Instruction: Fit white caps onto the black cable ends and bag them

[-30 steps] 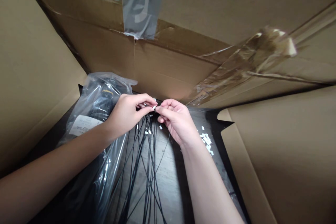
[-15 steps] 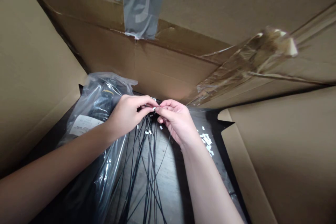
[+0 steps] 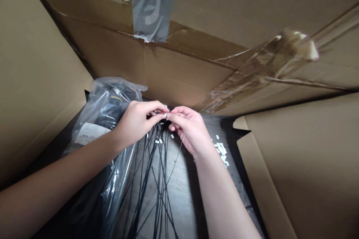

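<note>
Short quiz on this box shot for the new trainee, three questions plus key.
1. Which is nearer the clear plastic bag: the left hand or the right hand?
2. True or false: the thin black cables run down below both hands.
3. Fill the gap: the strip of ____ tape crosses the seam of the cardboard box.

Key: 1. left hand; 2. true; 3. grey.
</note>
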